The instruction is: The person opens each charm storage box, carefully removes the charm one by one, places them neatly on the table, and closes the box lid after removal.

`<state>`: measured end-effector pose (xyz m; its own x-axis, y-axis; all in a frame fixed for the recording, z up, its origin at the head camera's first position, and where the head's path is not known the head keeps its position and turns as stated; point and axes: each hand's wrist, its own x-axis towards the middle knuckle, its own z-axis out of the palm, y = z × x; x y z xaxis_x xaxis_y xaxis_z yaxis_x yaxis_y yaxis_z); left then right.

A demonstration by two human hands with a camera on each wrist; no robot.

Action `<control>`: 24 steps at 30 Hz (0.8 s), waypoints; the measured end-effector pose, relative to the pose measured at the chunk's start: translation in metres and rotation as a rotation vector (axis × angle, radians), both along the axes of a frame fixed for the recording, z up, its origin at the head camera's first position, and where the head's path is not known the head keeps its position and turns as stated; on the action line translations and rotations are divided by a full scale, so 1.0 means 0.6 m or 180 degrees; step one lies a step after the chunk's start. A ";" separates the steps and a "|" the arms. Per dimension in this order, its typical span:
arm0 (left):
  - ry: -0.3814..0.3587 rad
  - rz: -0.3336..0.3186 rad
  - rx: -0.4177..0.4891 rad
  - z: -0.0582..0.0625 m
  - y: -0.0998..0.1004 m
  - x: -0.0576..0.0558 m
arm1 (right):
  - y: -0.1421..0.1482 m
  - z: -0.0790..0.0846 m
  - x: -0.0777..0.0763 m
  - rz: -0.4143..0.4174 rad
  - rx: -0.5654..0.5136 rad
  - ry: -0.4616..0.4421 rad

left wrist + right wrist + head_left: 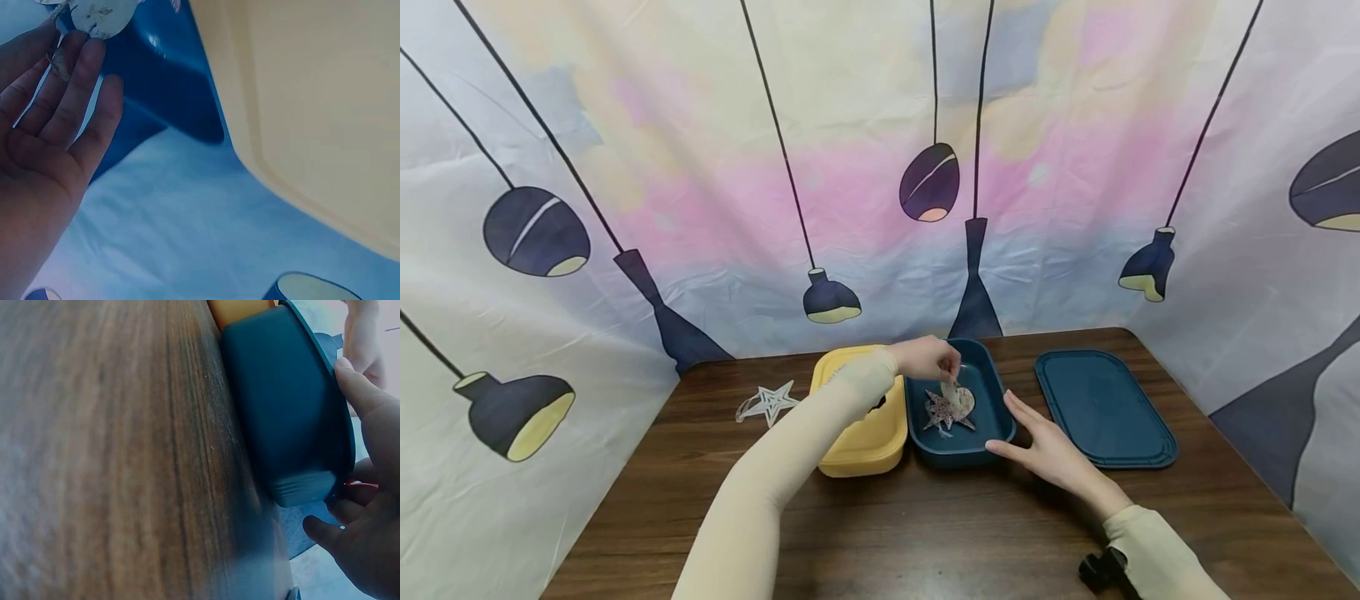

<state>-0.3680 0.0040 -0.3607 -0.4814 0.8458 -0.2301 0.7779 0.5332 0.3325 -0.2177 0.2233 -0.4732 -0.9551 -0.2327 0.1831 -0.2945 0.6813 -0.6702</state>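
My left hand [929, 358] reaches over the dark blue box [955, 458], pinching the string of a round whitish ornament [961, 404] between thumb and fingertips. In the left wrist view the same ornament [106, 15] hangs just beyond the fingertips, its face speckled with brown. Close to it inside the box lies a speckled star ornament [938, 414]. Against the box's near right corner rests my right hand [1047, 446], its thumb and fingers spread. The right wrist view shows these fingertips [344, 364] at the rim of the blue box [281, 394].
Left of the blue box stands a yellow container [865, 458], partly covered by the left forearm. A white star ornament [771, 402] with a string lies farther left. On the right is a flat blue lid [1105, 408] on the brown wooden table [880, 542]. Behind hangs a printed cloth [865, 167].
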 end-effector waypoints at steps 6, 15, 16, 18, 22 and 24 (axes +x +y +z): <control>-0.0104 0.0214 0.0404 0.026 -0.024 -0.014 | 0.001 -0.002 -0.002 0.0014 0.0042 0.0054; -0.0138 0.0716 0.1101 0.058 -0.079 -0.036 | 0.000 -0.005 -0.002 0.0001 0.0047 0.0059; -0.0142 0.0756 0.1148 0.062 -0.085 -0.039 | 0.000 -0.004 -0.002 0.0006 0.0047 0.0061; -0.0115 0.0835 0.1225 0.070 -0.099 -0.043 | 0.000 -0.004 -0.002 0.0010 0.0039 0.0069; -0.0054 0.1012 0.1356 0.087 -0.129 -0.047 | 0.000 -0.002 -0.002 0.0004 0.0035 0.0068; -0.0003 0.1100 0.1410 0.096 -0.145 -0.047 | 0.000 -0.001 -0.001 0.0000 0.0029 0.0048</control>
